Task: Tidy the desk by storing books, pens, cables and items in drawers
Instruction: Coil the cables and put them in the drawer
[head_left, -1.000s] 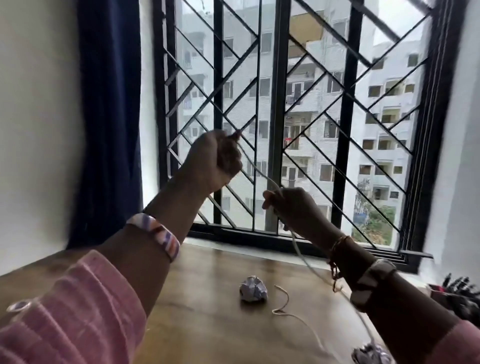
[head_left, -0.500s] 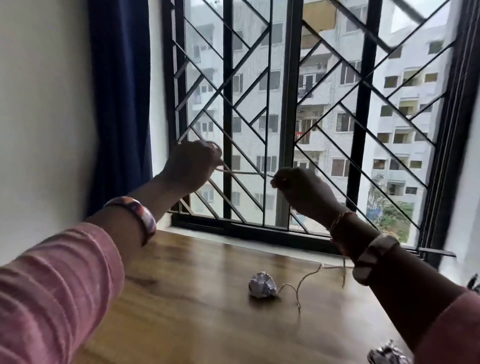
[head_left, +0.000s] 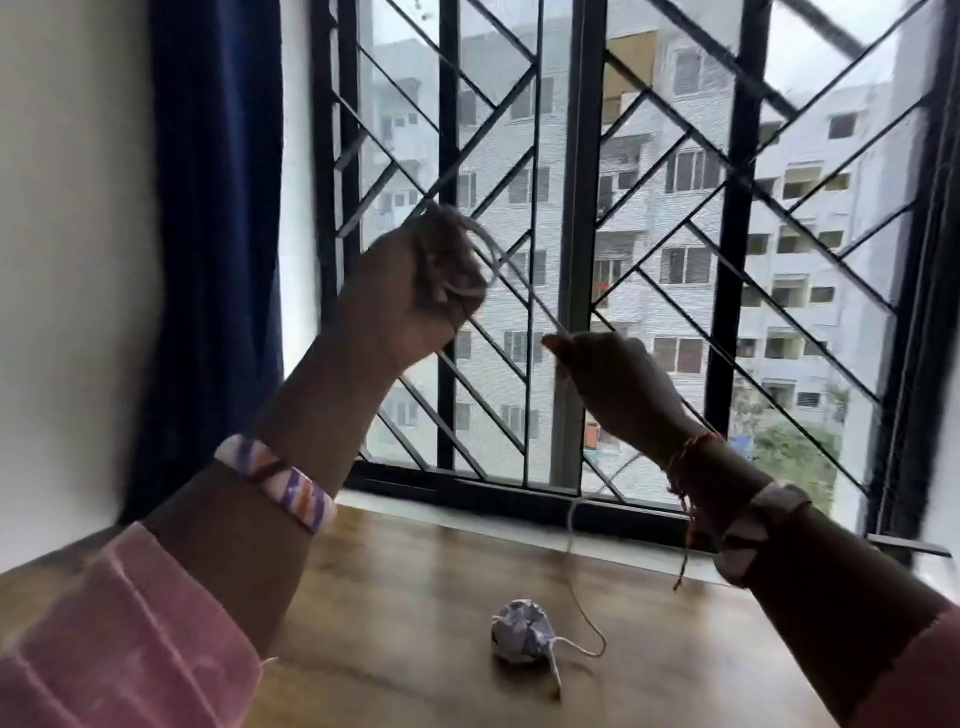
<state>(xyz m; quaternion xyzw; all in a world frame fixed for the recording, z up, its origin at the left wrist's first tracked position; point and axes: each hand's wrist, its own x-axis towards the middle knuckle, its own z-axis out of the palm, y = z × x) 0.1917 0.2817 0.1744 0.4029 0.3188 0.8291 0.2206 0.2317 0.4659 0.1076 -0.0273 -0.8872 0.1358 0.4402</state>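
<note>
From the head view, your left hand (head_left: 415, 291) is closed around several loops of the thin white cable (head_left: 524, 283), held up before the black window grille (head_left: 727, 208). A second ago it gripped only a single strand, so the coil is building. Your right hand (head_left: 618, 384) pinches the strand between fingertips, feeding it across. The loose tail drops to the brown wooden counter (head_left: 395, 623) and ends beside the crumpled white paper ball (head_left: 522, 631). Less slack lies there than before; judging by that, winding is nearly done, with storing still ahead.
</note>
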